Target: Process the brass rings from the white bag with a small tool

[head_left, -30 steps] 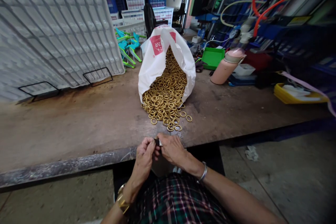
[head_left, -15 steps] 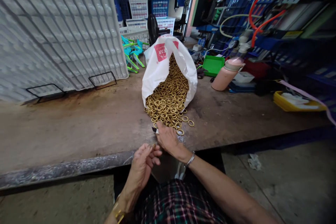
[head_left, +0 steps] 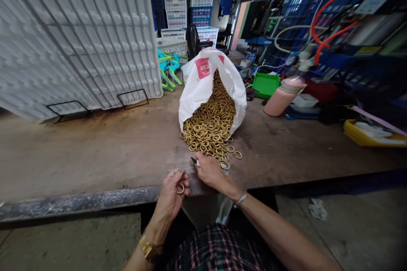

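Observation:
A white plastic bag (head_left: 193,89) with a red print lies open on the brown table (head_left: 121,148), and many brass-coloured rings (head_left: 210,123) spill from its mouth. My left hand (head_left: 173,190), with a gold watch at the wrist, is closed on a single ring (head_left: 180,189) near the table's front edge. To its right, my right hand (head_left: 213,173) is at the near edge of the ring pile, closed round a small tool (head_left: 195,161) with a dark tip and a whitish body. Its other fingers are partly hidden.
White ribbed trays (head_left: 95,38) stand on black wire supports at the left. Behind the bag are teal-green plastic parts (head_left: 170,67). To the right are a green tray (head_left: 266,85), a pink bottle (head_left: 280,100) and a yellow tray (head_left: 362,136).
The view has shifted, so the table and bag appear further right. The ring in my left hand now shows plainly below the fingertips. My two hands are slightly further apart.

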Demonstrator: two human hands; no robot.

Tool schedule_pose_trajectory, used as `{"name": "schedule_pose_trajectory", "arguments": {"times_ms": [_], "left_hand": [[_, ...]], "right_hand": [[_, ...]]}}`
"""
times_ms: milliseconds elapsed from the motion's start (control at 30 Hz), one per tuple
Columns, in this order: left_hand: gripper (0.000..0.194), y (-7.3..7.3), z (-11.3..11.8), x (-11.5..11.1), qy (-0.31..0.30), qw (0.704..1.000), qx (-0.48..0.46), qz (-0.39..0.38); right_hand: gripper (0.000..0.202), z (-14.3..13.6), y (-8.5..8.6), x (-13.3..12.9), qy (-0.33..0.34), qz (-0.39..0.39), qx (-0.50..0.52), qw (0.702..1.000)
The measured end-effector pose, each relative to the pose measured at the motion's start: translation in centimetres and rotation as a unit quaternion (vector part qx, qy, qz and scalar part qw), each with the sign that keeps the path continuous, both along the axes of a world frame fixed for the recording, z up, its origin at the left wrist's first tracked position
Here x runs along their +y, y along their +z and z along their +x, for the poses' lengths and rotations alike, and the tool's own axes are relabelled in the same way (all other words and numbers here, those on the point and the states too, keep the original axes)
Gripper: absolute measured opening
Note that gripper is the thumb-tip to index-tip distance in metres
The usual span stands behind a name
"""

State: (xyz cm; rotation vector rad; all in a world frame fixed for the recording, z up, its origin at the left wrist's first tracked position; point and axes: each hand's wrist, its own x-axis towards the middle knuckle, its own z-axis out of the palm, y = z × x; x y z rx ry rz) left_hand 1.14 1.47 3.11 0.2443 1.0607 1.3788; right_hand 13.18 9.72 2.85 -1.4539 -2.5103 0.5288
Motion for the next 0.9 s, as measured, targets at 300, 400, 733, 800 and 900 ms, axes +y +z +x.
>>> {"name": "schedule_pose_trajectory", "arguments": {"times_ms": [300, 400, 733, 800, 900], "left_hand": [[0.034, 0.1, 0.4, 0.7, -0.081, 0.975, 0.204, 0.022], [0.033, 0.1, 0.7, 0.6, -0.080, 0.969, 0.234, 0.027], [0.030, 0.3, 0.8, 0.1, -0.124, 0.966, 0.227, 0.021], [0.028, 0.3, 0.8, 0.0, -0.138, 0.971, 0.194, 0.036], [0.026, 0.3, 0.7, 0.0, -0.151, 0.979, 0.124, 0.058]], "right_hand": [[0.017, 1.7, 0.0, -0.9, 0.051, -0.271, 0.338, 0.900], [0.018, 1.5, 0.2, -1.0, 0.022, -0.280, 0.336, 0.899], [0.016, 0.9, 0.0, -1.2, -0.016, -0.266, 0.347, 0.899], [0.015, 1.0, 0.1, -1.2, -0.025, -0.280, 0.355, 0.892], [0.015, 1.0, 0.4, -1.3, -0.029, -0.299, 0.366, 0.881]]}}
